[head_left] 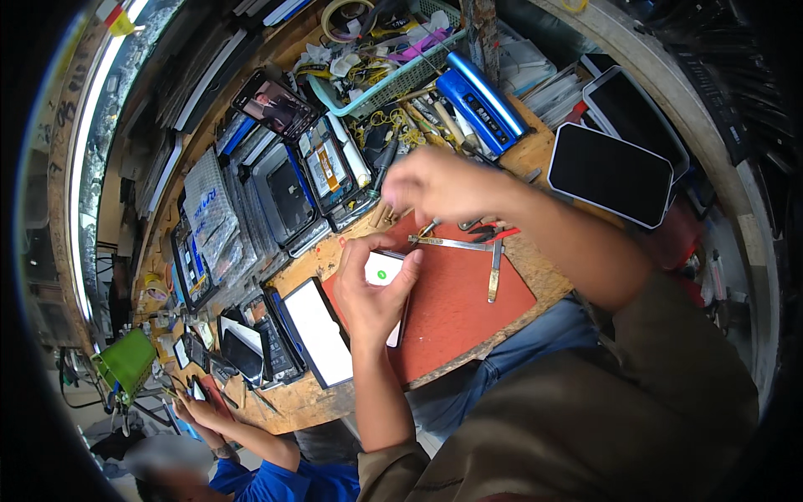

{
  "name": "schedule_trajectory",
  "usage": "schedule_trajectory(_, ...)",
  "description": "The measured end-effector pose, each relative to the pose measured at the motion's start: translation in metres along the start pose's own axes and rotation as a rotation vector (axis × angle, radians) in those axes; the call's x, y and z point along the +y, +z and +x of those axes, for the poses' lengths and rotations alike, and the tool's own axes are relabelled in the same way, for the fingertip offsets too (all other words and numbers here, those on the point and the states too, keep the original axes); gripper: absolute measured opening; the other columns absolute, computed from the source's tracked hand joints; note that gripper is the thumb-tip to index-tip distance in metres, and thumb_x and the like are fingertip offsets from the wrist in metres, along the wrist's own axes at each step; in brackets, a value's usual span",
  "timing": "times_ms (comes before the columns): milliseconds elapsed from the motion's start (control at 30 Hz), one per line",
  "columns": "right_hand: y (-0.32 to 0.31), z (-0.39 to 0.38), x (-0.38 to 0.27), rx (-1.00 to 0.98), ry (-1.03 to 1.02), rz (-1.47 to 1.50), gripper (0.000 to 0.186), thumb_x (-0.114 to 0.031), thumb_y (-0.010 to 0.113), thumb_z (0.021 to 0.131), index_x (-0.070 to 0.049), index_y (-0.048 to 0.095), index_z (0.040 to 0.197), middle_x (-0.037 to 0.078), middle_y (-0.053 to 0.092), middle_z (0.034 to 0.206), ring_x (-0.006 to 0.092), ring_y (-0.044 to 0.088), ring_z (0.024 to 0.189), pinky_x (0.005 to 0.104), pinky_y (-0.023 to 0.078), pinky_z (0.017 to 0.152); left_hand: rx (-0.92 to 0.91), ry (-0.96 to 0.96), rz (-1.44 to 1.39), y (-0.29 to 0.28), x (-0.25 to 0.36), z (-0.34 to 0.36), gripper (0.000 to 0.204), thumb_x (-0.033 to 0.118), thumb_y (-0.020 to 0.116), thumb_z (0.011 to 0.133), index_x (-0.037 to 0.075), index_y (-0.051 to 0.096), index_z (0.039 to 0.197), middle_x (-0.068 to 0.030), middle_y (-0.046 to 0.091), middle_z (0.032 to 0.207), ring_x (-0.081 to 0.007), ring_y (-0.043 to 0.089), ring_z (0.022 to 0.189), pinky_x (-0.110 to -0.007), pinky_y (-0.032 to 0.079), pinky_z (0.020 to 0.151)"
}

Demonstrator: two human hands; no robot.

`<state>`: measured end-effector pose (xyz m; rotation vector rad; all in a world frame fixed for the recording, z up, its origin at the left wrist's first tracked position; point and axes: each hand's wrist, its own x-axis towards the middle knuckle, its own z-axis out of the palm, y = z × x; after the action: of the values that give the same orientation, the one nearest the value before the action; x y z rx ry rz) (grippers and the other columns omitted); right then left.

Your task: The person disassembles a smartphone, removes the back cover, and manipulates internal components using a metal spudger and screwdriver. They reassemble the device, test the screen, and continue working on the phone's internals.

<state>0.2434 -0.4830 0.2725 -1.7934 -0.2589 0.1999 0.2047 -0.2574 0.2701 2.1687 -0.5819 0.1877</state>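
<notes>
My left hand [368,289] is closed around a phone [391,266] with a lit white screen and a green round mark. Much of that phone is hidden by the fingers and thumb. Beyond it, my right hand [439,188] is raised over the back of the red mat [452,335], its fingers curled and blurred; whether they hold anything I cannot make out. Under my right forearm lie a flat metal strip [452,243], a second metal tool [494,280] and red-handled pliers [493,232]. Left of my left hand lies a tablet [318,332] with a white screen.
Opened tablets [326,167] and a bubble-wrap pouch [207,194] crowd the bench's left. At the back stand a green basket [385,100] of small parts and a blue cylindrical device [478,105]. A dark-screened tablet [611,174] lies at right. Another person's hands [196,410] work lower left.
</notes>
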Motion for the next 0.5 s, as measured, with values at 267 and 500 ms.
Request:
schedule_trajectory(267, -0.064, 0.014, 0.017, 0.971, -0.304, -0.367, 0.023, -0.008, 0.063, 0.104, 0.004, 0.074, 0.120, 0.014, 0.082, 0.098, 0.0155, 0.077, 0.081, 0.0304, 0.061, 0.074, 0.045, -0.167, -0.016, -0.005, -0.010, 0.001, 0.034, 0.031, 0.092, 0.086, 0.006, 0.071, 0.091, -0.0072, 0.068, 0.086, -0.0217, 0.065, 0.081, -0.035, 0.051, 0.076)
schedule_trajectory(500, -0.061, -0.018, -0.004, 0.842, -0.141, -0.426, 0.021, -0.010, 0.071, 0.099, 0.004, 0.074, 0.115, 0.015, 0.078, 0.087, 0.0183, 0.076, 0.078, 0.0338, 0.061, 0.073, 0.259, -0.206, -0.089, -0.013, -0.019, 0.008, 0.038, 0.037, 0.090, 0.088, 0.005, 0.070, 0.092, -0.0082, 0.070, 0.088, -0.0234, 0.067, 0.083, -0.036, 0.052, 0.078)
